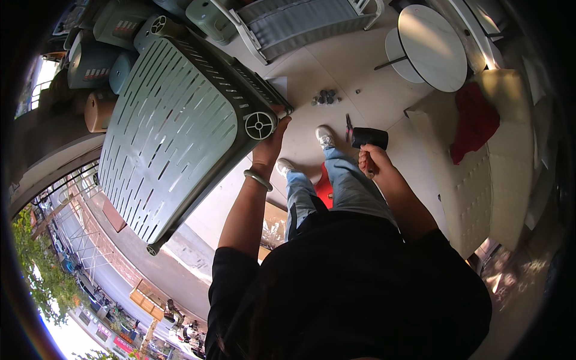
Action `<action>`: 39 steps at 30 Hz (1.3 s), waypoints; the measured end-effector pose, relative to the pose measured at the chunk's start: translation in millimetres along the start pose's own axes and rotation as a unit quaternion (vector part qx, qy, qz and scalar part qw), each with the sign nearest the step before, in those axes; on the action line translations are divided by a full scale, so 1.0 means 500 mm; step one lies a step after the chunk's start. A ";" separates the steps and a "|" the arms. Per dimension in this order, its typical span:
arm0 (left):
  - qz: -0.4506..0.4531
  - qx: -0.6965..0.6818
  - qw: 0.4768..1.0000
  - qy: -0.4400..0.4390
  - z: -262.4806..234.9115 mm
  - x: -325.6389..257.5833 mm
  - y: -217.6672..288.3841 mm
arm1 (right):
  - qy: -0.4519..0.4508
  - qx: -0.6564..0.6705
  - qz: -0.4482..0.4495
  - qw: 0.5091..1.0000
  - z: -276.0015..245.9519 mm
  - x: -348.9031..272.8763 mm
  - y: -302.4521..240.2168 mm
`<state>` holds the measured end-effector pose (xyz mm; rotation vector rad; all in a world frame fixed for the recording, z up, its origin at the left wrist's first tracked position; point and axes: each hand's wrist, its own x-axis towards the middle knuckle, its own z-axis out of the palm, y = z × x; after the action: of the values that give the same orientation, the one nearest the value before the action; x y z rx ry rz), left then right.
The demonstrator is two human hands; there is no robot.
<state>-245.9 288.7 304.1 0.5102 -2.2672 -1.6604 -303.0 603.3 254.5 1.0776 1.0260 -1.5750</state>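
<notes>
A large grey-green plastic rack [174,120] with slotted panels stands tilted at my left, its broad slotted face toward me. Round spoked sockets [260,126] sit at its corners. My left hand [270,144], a pale green bangle on its wrist, is closed on the rack's edge beside the nearest socket; some fingers are hidden behind it. In my right hand [373,161] is a rubber mallet [369,138], gripped by its handle with the black head pointing away from me. The mallet is apart from the rack. Pliers [348,127] lie on the floor just beyond the mallet.
Several small dark pieces [326,97] lie heaped on the tiled floor ahead. A red object [324,187] shows between my legs. Right are a round white table [432,48] and a cream sofa [465,180] with red cloth [474,120]. Plastic bins [117,24] crowd the far left.
</notes>
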 end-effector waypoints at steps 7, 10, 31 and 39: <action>0.018 -0.007 1.000 -0.014 0.008 0.006 -0.048 | 0.002 0.062 -0.010 0.998 0.039 -0.075 0.140; -0.005 -0.017 1.000 -0.008 0.021 -0.001 -0.067 | -0.002 0.088 -0.031 0.996 0.016 -0.090 0.179; -0.443 -0.051 0.864 -0.232 0.575 -0.024 -0.430 | 0.065 0.015 0.093 0.993 -0.252 0.380 -0.142; -0.272 0.296 0.872 -0.278 0.759 0.223 -1.034 | 0.077 0.081 0.064 0.992 -0.309 0.805 -0.162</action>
<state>-448.9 421.1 -300.1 0.9873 -3.3407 -1.4088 -425.3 673.0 -161.0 1.3676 0.9230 -1.5080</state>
